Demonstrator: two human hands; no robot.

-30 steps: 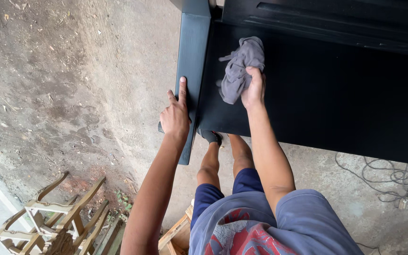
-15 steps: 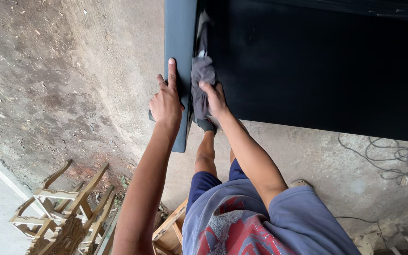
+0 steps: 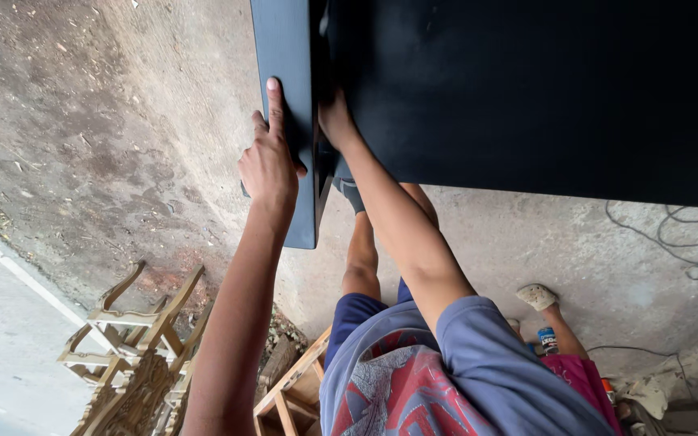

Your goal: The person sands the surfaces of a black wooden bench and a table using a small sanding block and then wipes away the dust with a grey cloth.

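The left hand [image 3: 270,161] lies flat against the outer side of the long dark blue-grey painted wooden edge board [image 3: 284,121], the index finger stretched along it and the other fingers bent at its rim; the hand is not closed around anything, it only presses. The right hand [image 3: 334,121] is just beside it, on the other side of this edge board, where the large flat black painted panel [image 3: 527,89] begins. Its fingers are hidden in the dark gap, so I cannot tell if they are spread or closed on something.

The panel looks stiff, wide and probably heavy, with a smooth matte paint that can be slippery and can mark easily. I think a safe hold is on the edge board, one hand on each side, not on the flat face. Below the arms, well apart from the hands, stand pale carved wooden chair frames [image 3: 135,339] on the rough concrete floor [image 3: 107,121].
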